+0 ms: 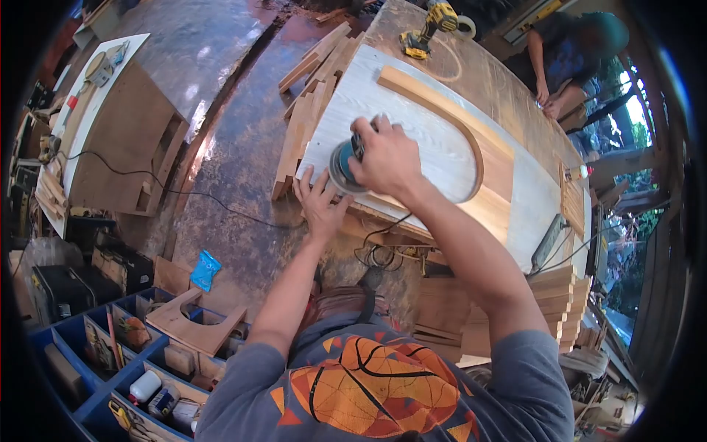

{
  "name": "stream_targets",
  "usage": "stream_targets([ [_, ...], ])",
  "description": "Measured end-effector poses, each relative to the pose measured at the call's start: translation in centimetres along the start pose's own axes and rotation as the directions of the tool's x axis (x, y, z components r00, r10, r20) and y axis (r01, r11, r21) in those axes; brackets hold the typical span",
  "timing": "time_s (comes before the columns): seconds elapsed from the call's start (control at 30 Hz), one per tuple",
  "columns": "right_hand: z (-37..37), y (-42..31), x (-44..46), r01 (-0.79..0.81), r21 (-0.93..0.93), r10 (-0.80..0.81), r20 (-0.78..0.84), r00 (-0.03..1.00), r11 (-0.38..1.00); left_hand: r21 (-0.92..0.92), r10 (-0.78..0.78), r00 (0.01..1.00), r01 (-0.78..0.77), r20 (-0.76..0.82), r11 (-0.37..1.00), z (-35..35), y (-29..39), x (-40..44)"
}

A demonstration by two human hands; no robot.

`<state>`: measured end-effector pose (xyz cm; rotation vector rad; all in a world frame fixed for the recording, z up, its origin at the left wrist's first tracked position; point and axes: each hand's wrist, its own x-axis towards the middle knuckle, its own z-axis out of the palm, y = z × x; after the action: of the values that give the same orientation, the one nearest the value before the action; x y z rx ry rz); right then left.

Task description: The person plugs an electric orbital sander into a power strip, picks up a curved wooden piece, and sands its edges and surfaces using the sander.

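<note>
My right hand [390, 158] grips the top of a teal and black orbital sander [341, 163] from above. The sander's round pad sits over the near left corner of a whitish wood-grain board [350, 94], close to one end of a wooden piece. Fingers apart, my left hand [322, 206] lies at that corner beside the sander, its fingertips touching the edge. A wooden strip with a rounded cutout [482, 158] frames the board's middle. Whether the sander is running cannot be told.
A yellow and black cordless drill [431, 28] stands on the workbench [508, 81]. Wooden strips [302, 140] are stacked along its left side. A co-worker [567, 59] bends over the far right. A black cord [213, 197] crosses the floor. Below left is a blue compartmented tool box [121, 383].
</note>
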<state>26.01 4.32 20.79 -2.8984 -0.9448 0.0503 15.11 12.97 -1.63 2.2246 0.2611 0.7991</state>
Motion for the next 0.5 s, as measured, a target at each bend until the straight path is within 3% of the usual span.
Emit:
stream_targets([
  [0.1, 0.5, 1.1, 1.3, -0.039, -0.001, 0.039, -0.053, 0.998, 0.999, -0.018, 0.031, 0.999, -0.032, -0.045, 0.999, 0.5, -0.4, 0.0],
  [0.2, 0.1, 0.6, 0.4, -0.026, -0.021, 0.026, -0.003, 1.000, 0.999, 0.050, 0.079, 0.996, -0.077, -0.033, 0.996, 0.6, -0.6, -0.1],
  [0.33, 0.2, 1.2, -1.2, -0.002, 0.091, 0.006, -0.050, 0.999, 0.996, 0.089, 0.065, 0.998, -0.065, 0.008, 0.994, -0.2, 0.1, 0.1],
  [0.5, -1.0, 3.6, -4.0, -0.061, 0.034, 0.062, -0.028, 0.998, 0.998, 0.111, 0.080, 0.997, -0.081, 0.007, 0.991, 0.2, -0.2, 0.4],
])
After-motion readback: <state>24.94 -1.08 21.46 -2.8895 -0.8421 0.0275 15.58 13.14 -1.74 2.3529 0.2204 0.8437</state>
